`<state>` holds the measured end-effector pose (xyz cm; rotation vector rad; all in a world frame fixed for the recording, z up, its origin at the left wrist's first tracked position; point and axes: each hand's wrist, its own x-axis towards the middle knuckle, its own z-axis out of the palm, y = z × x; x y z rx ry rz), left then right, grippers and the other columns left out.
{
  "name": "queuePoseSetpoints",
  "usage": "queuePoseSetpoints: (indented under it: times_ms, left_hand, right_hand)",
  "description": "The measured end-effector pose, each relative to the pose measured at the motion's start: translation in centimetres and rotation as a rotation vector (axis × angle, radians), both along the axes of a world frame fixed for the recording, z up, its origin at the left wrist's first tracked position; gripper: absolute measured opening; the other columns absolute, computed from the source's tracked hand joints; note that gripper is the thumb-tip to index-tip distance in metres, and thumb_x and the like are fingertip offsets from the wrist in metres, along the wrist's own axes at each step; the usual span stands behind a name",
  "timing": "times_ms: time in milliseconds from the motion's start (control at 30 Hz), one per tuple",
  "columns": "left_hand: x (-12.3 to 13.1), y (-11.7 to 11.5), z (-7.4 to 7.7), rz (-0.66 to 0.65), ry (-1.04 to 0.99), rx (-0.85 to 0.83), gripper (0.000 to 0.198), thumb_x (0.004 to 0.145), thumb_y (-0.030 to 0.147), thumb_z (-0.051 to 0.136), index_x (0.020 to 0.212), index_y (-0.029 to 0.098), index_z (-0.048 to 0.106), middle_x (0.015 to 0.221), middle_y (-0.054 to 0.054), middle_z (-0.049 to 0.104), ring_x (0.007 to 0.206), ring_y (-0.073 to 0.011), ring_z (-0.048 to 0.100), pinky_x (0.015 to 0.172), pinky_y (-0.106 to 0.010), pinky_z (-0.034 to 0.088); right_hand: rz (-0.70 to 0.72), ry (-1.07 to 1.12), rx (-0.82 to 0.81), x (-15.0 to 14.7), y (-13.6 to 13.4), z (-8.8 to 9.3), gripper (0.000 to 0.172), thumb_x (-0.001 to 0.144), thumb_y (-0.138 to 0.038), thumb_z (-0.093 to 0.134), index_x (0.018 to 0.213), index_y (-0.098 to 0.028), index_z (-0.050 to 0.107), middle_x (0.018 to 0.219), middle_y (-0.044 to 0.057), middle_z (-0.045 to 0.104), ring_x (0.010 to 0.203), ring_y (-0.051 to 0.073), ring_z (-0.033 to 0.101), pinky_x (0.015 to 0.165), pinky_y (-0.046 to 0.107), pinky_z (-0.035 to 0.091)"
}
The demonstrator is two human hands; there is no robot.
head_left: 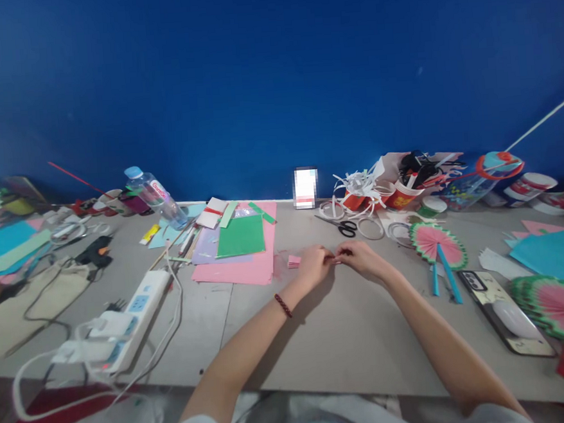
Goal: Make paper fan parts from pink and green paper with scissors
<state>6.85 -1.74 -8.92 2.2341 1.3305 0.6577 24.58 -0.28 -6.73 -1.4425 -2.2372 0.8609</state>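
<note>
My left hand (318,264) and my right hand (357,256) meet fingertip to fingertip over the middle of the grey table. Both are closed in a pinch on a small piece of pink paper (337,260), mostly hidden by the fingers. Just left of my left hand lies a small pink folded paper strip (294,261). Farther left is a stack with a green sheet (240,236) on top and a large pink sheet (261,269) beneath. Black-handled scissors (347,228) rest behind my right hand.
A white power strip (146,305) with cables and a tilted bottle (158,194) are at left. Paper cups (403,195) with tools stand at the back right. At right are a paper fan (439,245), a phone (485,294) and a white mouse (515,319). Behind rises a blue wall (253,78).
</note>
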Motion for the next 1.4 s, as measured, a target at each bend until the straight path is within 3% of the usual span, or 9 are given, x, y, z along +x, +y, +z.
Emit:
queuePoseSetpoints:
  times_ms: [233, 600, 800, 1200, 1400]
  left_hand:
    - [0.4, -0.1, 0.1, 0.101, -0.06, -0.04, 0.018, 0.084, 0.016, 0.058, 0.084, 0.017, 0.075, 0.081, -0.007, 0.068, 0.078, -0.0174, 0.058, 0.07, -0.028, 0.04]
    - [0.8, -0.9, -0.8, 0.159, -0.154, 0.018, 0.017, 0.082, 0.009, 0.055, 0.08, 0.016, 0.07, 0.082, -0.005, 0.064, 0.084, -0.0181, 0.056, 0.078, -0.03, 0.041]
    - [0.7, -1.4, -0.5, 0.125, -0.071, 0.091, 0.014, 0.085, 0.011, 0.054, 0.082, 0.016, 0.067, 0.084, -0.005, 0.061, 0.086, -0.0189, 0.054, 0.078, -0.032, 0.041]
    - [0.5, -1.7, -1.8, 0.06, 0.092, 0.251, 0.018, 0.093, 0.018, 0.047, 0.085, 0.017, 0.062, 0.089, -0.005, 0.058, 0.086, -0.019, 0.052, 0.076, -0.032, 0.039]
    - [0.5, -1.9, -1.5, 0.06, 0.157, 0.263, 0.019, 0.094, 0.02, 0.045, 0.085, 0.018, 0.061, 0.089, -0.005, 0.059, 0.087, -0.0199, 0.052, 0.075, -0.034, 0.037]
  right_hand:
    - [0.023, -0.019, -0.001, 0.2, 0.1, -0.2, 0.02, 0.083, -0.028, 0.053, 0.076, -0.017, 0.067, 0.075, 0.003, 0.065, 0.07, 0.016, 0.055, 0.064, 0.026, 0.038]
    - [0.059, 0.009, 0.279, 0.1, -1.4, -1.6, 0.02, 0.092, -0.02, 0.044, 0.08, -0.019, 0.059, 0.078, 0.004, 0.061, 0.076, 0.017, 0.057, 0.07, 0.028, 0.044]
    - [0.088, 0.046, 0.449, 0.5, -1.9, -3.0, 0.023, 0.095, -0.025, 0.042, 0.085, -0.02, 0.062, 0.082, 0.007, 0.064, 0.081, 0.02, 0.06, 0.075, 0.033, 0.049]
    - [0.143, -0.001, 0.594, 1.5, -3.5, -2.6, 0.023, 0.093, -0.019, 0.046, 0.103, -0.021, 0.067, 0.097, 0.01, 0.068, 0.09, 0.021, 0.061, 0.082, 0.037, 0.052]
    - [0.106, -0.127, 0.633, 1.2, -4.6, -2.9, 0.03, 0.091, -0.015, 0.043, 0.111, -0.018, 0.065, 0.103, 0.011, 0.068, 0.096, 0.023, 0.06, 0.088, 0.04, 0.051]
